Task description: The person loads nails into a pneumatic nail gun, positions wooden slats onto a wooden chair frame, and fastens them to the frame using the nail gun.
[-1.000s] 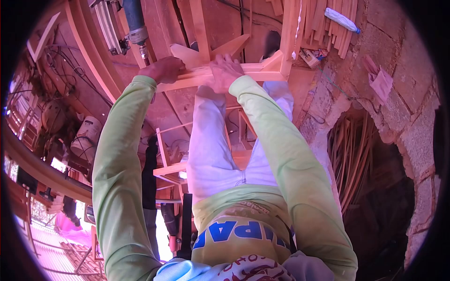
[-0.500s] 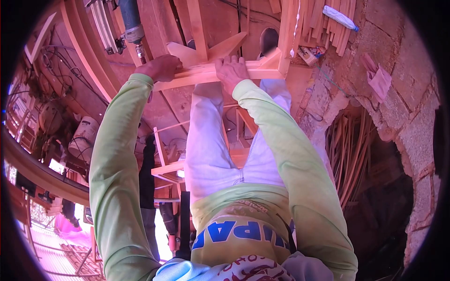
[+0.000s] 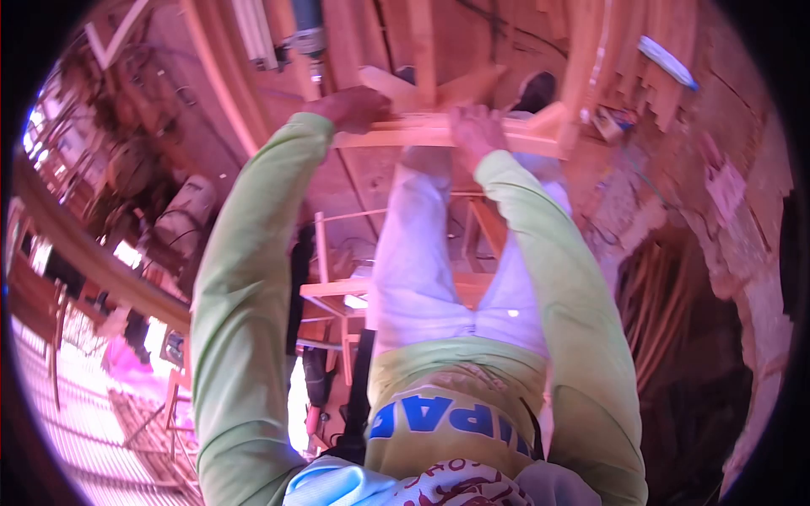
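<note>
A pale wooden frame [image 3: 405, 137] lies crosswise before my legs, with a long middle piece running away from its near rail and slanted pieces on both sides. My left hand [image 3: 359, 110] is closed at the rail's left end; its fingertips are partly hidden. Further right, my right hand [image 3: 477, 129] has its fingers bent over the top of the same rail. Just beyond my left hand is a power drill [image 3: 307, 38] with a dark teal body and a metal chuck, touched by neither hand.
Long timber pieces [image 3: 221, 76] lie at the upper left. A plastic bottle [image 3: 666, 61] rests on wood strips at the upper right. A broken masonry edge [image 3: 717, 253] borders a dark hollow holding thin strips [image 3: 658, 304]. A wooden chair-like frame [image 3: 337, 289] stands beside my legs.
The whole view has swung, so the frame, drill and both hands appear further right. Both hands keep their places on the rail. The picture is blurrier now.
</note>
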`<action>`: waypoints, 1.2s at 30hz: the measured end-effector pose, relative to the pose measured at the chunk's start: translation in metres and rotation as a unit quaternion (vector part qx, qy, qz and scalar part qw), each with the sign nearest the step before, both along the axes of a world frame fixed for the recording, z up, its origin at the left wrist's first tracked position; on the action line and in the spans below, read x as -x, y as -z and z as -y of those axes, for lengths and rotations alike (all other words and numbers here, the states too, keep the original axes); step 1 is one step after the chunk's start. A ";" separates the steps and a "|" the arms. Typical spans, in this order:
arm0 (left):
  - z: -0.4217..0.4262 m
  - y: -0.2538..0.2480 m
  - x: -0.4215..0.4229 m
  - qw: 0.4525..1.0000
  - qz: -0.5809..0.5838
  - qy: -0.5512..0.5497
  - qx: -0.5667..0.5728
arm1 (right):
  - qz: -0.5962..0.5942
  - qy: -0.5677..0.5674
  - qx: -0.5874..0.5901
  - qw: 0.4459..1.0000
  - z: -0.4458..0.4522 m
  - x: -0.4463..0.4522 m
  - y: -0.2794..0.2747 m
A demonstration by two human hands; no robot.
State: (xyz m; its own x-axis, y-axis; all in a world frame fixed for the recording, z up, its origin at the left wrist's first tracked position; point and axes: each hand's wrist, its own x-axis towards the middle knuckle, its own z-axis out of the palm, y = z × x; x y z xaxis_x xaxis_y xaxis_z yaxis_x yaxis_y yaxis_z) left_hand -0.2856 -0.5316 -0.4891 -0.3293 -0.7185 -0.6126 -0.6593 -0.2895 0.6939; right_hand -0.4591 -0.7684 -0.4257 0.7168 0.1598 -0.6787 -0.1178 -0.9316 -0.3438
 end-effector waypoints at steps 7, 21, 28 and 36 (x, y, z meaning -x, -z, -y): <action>0.006 -0.011 0.005 0.993 0.009 -0.099 -0.062 | -0.020 -0.045 0.031 0.998 0.001 -0.002 -0.001; 0.023 -0.040 -0.009 0.983 -0.011 -0.123 -0.138 | -0.032 -0.038 0.044 0.998 -0.003 -0.010 -0.013; -0.005 0.003 0.002 0.994 -0.008 -0.077 -0.076 | 0.031 0.011 0.036 0.999 -0.030 0.006 0.021; 0.081 0.011 0.027 0.912 -0.135 -0.385 0.039 | -0.067 -0.066 0.058 0.994 -0.020 -0.005 0.002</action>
